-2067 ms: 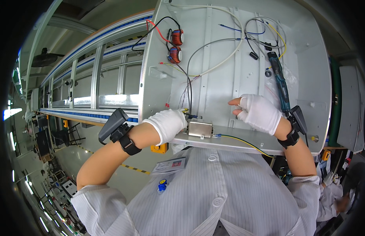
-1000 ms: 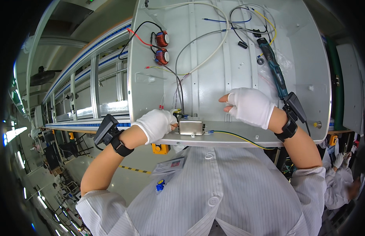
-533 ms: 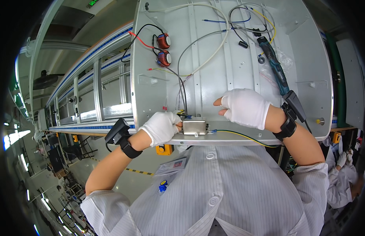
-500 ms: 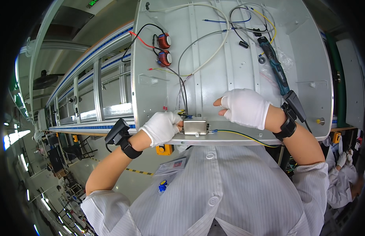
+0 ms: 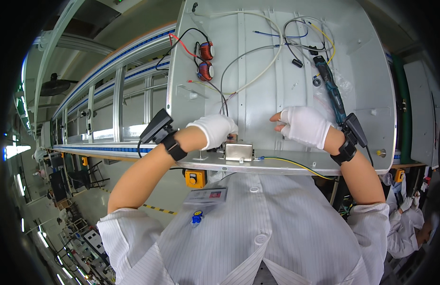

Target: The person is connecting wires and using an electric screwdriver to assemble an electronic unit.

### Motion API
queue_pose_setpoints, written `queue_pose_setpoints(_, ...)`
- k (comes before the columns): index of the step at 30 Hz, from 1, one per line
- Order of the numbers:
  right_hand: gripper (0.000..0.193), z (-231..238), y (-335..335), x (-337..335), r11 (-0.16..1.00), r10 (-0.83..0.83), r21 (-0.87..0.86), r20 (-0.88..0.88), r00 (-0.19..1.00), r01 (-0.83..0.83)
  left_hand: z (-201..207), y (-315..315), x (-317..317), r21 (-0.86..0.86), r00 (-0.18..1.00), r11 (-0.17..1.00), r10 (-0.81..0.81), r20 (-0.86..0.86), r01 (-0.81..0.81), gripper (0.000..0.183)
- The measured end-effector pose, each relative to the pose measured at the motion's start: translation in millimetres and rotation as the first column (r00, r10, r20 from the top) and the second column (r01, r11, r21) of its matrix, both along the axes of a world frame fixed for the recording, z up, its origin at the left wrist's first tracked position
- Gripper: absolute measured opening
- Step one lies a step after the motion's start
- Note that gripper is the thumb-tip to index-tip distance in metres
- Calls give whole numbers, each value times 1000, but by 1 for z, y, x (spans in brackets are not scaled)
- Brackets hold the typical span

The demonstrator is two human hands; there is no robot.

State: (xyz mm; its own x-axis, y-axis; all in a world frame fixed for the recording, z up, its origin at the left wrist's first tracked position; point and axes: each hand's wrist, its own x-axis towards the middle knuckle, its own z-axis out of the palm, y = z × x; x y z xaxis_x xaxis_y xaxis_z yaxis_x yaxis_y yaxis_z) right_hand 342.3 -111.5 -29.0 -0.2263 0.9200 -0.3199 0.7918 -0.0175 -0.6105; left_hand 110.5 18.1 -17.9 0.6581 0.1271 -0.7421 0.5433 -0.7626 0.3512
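Observation:
A silver metal box (image 5: 239, 152) sits on the near rim of a large grey metal enclosure (image 5: 281, 102), with a green-and-yellow wire (image 5: 296, 165) running right from it. Just behind the box, my left hand (image 5: 215, 130), in a white glove with bare fingertips, bends down with its fingers closed. Whatever they grip is hidden by the glove and the box. A dark wire (image 5: 224, 102) comes down to that hand from inside the enclosure. My right hand (image 5: 305, 127), gloved the same way, hovers over the enclosure floor; its thumb and forefinger point left, apart and holding nothing.
Inside the enclosure are two copper-wound coils (image 5: 205, 71) at left, looped cables (image 5: 296, 40) at the back, and a teal-and-black power tool (image 5: 331, 90) at right. An orange box (image 5: 195, 179) hangs below the near edge. Another person (image 5: 405, 228) is at far right.
My left hand has moved from the left side of the silver box to behind it, its wrist raised and turned. My right hand stays nearly in place. The whole view has shifted slightly.

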Motion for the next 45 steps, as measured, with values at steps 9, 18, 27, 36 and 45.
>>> queue_pose_setpoints(9,37,-6,-9,8,923,343,-46,-347,873,-382,-2,-14,-59,433,878,900,-163,449,-55,8)
queue_pose_setpoints(18,25,-61,66,108,998,-60,48,621,782,38,50,-6,-72,468,868,834,23,496,-290,8)
queue_pose_setpoints(27,23,-170,145,267,570,-787,335,485,381,751,45,-50,-91,240,609,841,129,783,-486,8)
queue_pose_setpoints(36,28,-130,150,271,149,-919,494,-250,304,856,53,-58,-88,64,471,835,243,848,-546,5)
queue_pose_setpoints(45,26,114,61,69,662,-516,374,-401,757,650,38,-27,-79,-187,156,656,428,890,-731,42)
